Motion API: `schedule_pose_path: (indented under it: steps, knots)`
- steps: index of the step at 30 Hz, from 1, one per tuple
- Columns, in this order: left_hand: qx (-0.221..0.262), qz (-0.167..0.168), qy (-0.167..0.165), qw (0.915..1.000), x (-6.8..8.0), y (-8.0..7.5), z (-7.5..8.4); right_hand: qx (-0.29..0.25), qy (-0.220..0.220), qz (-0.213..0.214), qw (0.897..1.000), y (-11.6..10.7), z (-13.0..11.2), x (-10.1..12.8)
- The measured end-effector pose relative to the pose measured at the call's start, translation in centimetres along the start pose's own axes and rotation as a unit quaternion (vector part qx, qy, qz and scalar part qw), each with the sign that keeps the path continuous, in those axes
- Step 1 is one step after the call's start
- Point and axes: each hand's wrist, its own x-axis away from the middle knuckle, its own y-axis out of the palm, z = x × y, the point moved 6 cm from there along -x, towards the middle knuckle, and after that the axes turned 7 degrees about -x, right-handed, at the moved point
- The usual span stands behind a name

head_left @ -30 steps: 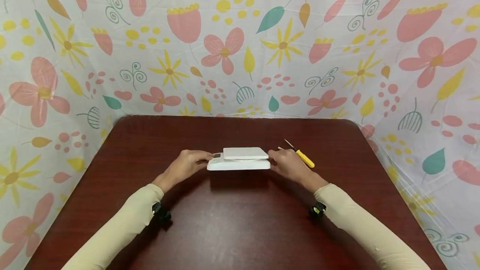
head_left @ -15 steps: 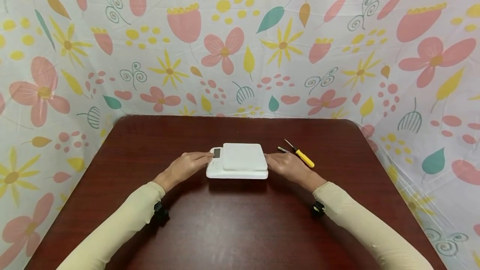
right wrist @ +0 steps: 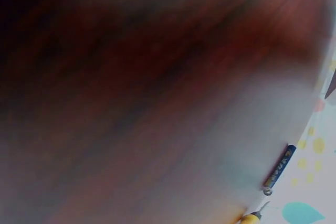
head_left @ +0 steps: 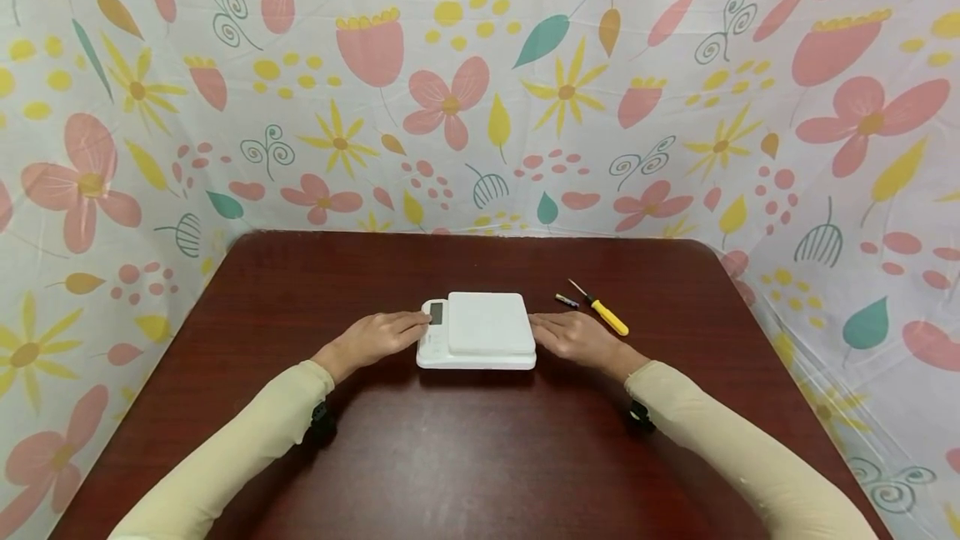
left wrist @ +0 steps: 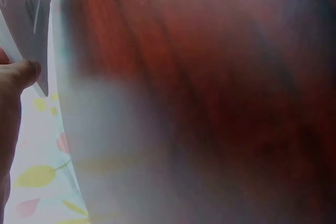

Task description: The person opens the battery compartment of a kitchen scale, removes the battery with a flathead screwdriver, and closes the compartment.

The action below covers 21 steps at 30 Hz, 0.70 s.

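Head view: bright, even, sharp, slight wide-angle bend at edges. Soft shadows under scale [head_left: 476, 332] and both arms, faint sheen on table [head_left: 480, 440] nearer than the hands. Both wrist views heavily blurred, tabletop out of focus, dim corners.

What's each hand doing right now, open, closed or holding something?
Left hand: open, fingers laid straight against the left end of the white scale.
Right hand: open, fingers straight, touching the scale's right edge.
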Motion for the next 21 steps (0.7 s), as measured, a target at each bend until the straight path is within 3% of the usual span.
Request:
schedule_pose_path:
  steps: [9,21]
  knots:
    - [0.001,-0.030,-0.001,0.9995,0.15,0.45,0.36,-0.025,0.001,-0.003,1.000,0.31,0.07,-0.12]
    - [0.013,-0.047,0.013,0.9987,-0.03,0.59,0.23,-0.033,0.004,-0.027,0.999,0.48,-0.13,-0.34]
